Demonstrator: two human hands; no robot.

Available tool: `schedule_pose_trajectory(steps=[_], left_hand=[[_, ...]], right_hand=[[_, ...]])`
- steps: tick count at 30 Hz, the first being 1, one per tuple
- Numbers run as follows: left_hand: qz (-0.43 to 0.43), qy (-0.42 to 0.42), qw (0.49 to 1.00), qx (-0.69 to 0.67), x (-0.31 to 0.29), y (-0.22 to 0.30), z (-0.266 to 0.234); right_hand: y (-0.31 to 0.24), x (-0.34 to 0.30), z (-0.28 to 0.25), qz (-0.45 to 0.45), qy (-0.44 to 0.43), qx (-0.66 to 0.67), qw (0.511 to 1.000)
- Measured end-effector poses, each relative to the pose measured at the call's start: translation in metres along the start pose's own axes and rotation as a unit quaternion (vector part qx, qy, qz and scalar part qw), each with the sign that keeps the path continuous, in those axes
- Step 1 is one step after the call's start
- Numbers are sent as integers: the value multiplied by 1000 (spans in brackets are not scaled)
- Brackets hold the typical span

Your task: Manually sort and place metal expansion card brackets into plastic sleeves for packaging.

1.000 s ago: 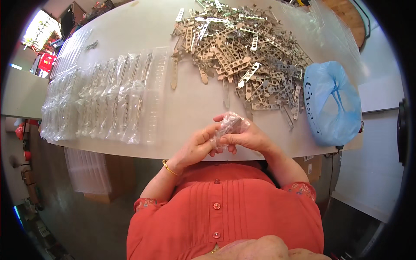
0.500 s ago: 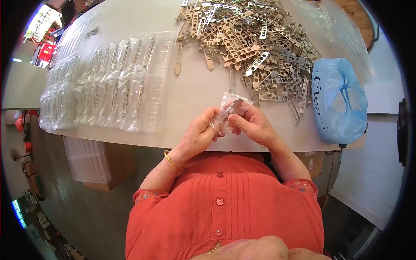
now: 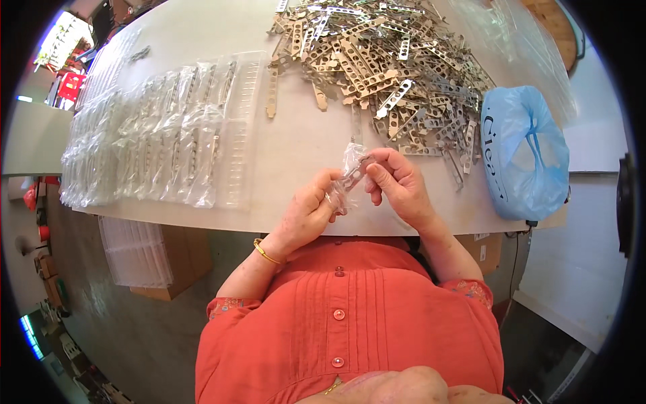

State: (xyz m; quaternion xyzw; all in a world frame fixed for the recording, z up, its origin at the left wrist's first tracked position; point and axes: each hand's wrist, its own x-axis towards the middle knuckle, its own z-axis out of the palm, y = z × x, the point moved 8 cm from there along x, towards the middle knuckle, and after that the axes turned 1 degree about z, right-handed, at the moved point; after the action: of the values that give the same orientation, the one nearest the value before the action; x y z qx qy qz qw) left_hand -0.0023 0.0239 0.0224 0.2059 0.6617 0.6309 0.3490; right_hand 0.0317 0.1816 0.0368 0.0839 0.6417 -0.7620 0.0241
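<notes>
My left hand [image 3: 311,209] and my right hand [image 3: 397,180] hold one small clear plastic bag [image 3: 351,168] between them, just above the near edge of the pale table [image 3: 303,141]. A perforated metal strip sits partly inside that bag. The left hand grips the bag's lower end, the right hand pinches its upper part. Beyond the hands lies a big heap of loose metal strips [image 3: 387,64]. To the left, rows of bagged strips [image 3: 161,135] lie side by side on the table.
A blue plastic bag [image 3: 528,155] rests at the table's right edge. More clear bags [image 3: 511,34] lie at the far right. Below the table on the left stand a cardboard box [image 3: 178,266] and a stack of clear trays [image 3: 134,252].
The view has shifted, and both hands with the small bag have lifted slightly away from my body toward the heap. The strip now sits deeper in the bag.
</notes>
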Motion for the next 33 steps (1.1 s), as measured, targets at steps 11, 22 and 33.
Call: schedule_pose_trajectory(steps=[11, 22, 33], left_hand=[[-24, -39, 999, 18, -5, 3, 9], [-12, -15, 1000, 1, -9, 2, 11], [-15, 23, 981, -190, -7, 2, -9]], right_hand=[[9, -6, 3, 30, -32, -17, 999], [6, -17, 10, 22, -53, -56, 997], [-3, -21, 8, -31, -31, -22, 999]])
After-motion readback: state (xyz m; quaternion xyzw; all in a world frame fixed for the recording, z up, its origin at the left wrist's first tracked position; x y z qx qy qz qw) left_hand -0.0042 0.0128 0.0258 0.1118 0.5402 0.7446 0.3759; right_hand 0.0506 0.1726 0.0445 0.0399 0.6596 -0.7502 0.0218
